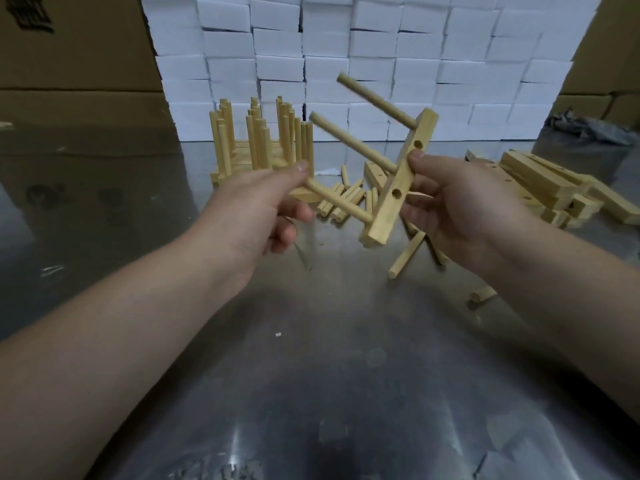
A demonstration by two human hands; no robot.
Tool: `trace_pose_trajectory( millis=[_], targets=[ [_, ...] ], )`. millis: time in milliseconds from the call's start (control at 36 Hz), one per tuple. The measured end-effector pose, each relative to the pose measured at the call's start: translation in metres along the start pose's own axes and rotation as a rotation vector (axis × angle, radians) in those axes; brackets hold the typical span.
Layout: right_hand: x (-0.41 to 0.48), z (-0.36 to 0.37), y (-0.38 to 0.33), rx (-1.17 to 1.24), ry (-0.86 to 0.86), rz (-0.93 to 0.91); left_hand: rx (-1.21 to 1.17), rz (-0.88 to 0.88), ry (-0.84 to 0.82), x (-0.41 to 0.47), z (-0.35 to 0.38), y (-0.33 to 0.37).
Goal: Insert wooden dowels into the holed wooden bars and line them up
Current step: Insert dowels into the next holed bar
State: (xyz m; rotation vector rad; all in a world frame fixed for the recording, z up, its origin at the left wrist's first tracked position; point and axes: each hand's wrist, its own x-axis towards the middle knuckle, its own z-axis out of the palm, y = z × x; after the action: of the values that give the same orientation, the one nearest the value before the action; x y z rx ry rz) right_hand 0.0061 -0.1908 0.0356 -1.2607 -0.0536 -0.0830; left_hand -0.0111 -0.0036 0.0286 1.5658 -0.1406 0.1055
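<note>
Wood like this looks light, stiff and dry, easy to grip. The holed bar (pixel 387 213) is best held mid-length, and the right hand (pixel 460 206) grips it there, tilted above the counter (pixel 311 375). The left hand (pixel 263 206) pinches the lowest dowel (pixel 339 201) near its free end; the other end sits in the bar's bottom. Two upper dowels (pixel 353 142) are already seated.

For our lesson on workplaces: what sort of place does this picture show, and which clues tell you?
Probably a workshop or packing warehouse: stacked white boxes and large cardboard cartons stand behind a metal worktable, where piles of holed wooden bars and dowels lie for hand assembly.
</note>
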Motion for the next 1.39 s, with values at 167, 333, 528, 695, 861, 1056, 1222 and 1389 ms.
trace_pose_trajectory(
  millis=[167, 333, 528, 695, 861, 1056, 1222, 1389],
  targets=[
    [-0.001, 0.002, 0.001, 0.102, -0.069, 0.022, 0.280, 0.127, 0.021, -0.001, 0.005, -0.010],
    [-0.003, 0.006, 0.006, 0.090, -0.103, 0.066, 0.395, 0.094, 0.064, 0.005, 0.002, -0.016],
    [-0.006, 0.006, 0.008, 0.006, -0.138, 0.055, 0.483, 0.092, 0.090, 0.010, -0.003, -0.015],
    [-0.008, 0.006, 0.009, -0.099, -0.080, 0.062, 0.582, 0.091, 0.167, 0.019, -0.017, -0.005],
    [-0.009, 0.006, 0.009, -0.153, -0.082, 0.049, 0.777, 0.089, 0.190, 0.035, -0.066, 0.010],
    [-0.010, 0.008, 0.012, -0.201, -0.104, 0.052, 0.861, -0.040, 0.254, 0.041, -0.112, -0.016],
    [-0.009, 0.009, 0.011, -0.223, -0.120, 0.049, 0.925, -0.102, 0.219, 0.049, -0.117, -0.030],
    [-0.008, 0.008, 0.011, -0.232, -0.122, 0.031, 0.994, -0.074, 0.160, 0.070, -0.098, -0.030]
  ],
)
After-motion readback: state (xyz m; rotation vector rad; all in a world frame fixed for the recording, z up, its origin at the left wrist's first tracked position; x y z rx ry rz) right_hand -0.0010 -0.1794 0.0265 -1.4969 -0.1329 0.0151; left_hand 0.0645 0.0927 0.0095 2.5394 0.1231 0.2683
